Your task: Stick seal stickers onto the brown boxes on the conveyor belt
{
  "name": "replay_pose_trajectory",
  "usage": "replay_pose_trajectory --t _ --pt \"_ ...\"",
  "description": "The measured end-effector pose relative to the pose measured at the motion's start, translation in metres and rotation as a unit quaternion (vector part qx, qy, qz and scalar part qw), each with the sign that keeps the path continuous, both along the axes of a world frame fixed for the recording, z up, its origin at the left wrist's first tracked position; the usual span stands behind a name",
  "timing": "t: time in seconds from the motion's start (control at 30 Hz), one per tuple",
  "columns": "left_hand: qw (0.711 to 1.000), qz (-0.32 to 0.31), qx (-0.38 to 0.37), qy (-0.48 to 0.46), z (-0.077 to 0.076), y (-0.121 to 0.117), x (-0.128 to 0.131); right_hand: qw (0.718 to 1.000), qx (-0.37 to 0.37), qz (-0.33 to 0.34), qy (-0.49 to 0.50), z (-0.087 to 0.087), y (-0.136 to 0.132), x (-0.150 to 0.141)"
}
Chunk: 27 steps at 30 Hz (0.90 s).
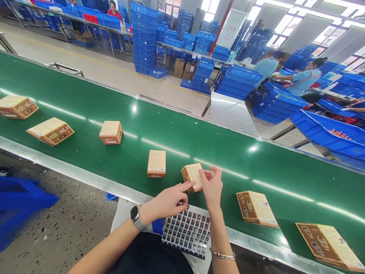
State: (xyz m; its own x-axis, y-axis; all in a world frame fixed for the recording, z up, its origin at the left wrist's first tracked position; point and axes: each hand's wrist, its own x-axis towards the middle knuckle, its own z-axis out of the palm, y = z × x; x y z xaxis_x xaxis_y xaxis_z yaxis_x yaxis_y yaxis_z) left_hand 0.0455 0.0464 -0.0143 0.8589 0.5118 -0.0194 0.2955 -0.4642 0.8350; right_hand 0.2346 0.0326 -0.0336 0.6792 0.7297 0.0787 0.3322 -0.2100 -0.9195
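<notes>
A small brown and cream cardboard box (191,176) rests on the green conveyor belt in front of me. My right hand (212,184) grips its right side, with the thumb on the printed cream face and the other fingers curled behind. My left hand (170,199) reaches in from the left, its index finger stretched onto the box's lower part. Its thumb and other fingers are bent and apart, over the top edge of a sticker sheet (186,231). That sheet carries rows of small dark labels and lies at the belt's near edge, partly under my right forearm.
Just left of the held box stands another box (156,163); several more lie along the belt (137,125), both ways. A metal rail (71,171) borders the near side. Beyond are stacked blue crates (145,38) and people (306,78) at tables.
</notes>
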Motion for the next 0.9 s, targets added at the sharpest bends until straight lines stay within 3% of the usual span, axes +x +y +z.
replay_pose_trajectory --t 0.2,0.3,0.37,0.47,0.53,0.73,0.9 --pt "0.998 0.045 -0.037 0.009 0.004 -0.008 -0.003 0.997 -0.007 -0.006 -0.076 0.02 -0.003 0.011" --pt "0.992 0.101 -0.072 0.016 0.011 -0.01 -0.013 0.994 0.003 0.045 -0.101 0.038 -0.022 0.004" --pt "0.987 0.126 -0.1 0.015 0.018 -0.011 -0.021 0.985 0.003 0.144 -0.095 0.049 -0.039 -0.006" --pt "0.98 0.146 -0.136 0.008 0.029 -0.011 -0.03 0.934 -0.009 0.351 -0.068 0.058 -0.06 -0.022" --pt "0.977 0.151 -0.153 0.004 0.035 -0.011 -0.034 0.906 -0.008 0.417 -0.072 0.058 -0.067 -0.027" --pt "0.97 0.167 -0.179 0.01 0.042 -0.011 -0.039 0.887 0.038 0.434 -0.155 0.053 -0.069 -0.028" --pt "0.968 0.176 -0.177 0.008 0.044 -0.012 -0.038 0.865 0.11 0.395 -0.289 0.051 -0.067 -0.031"
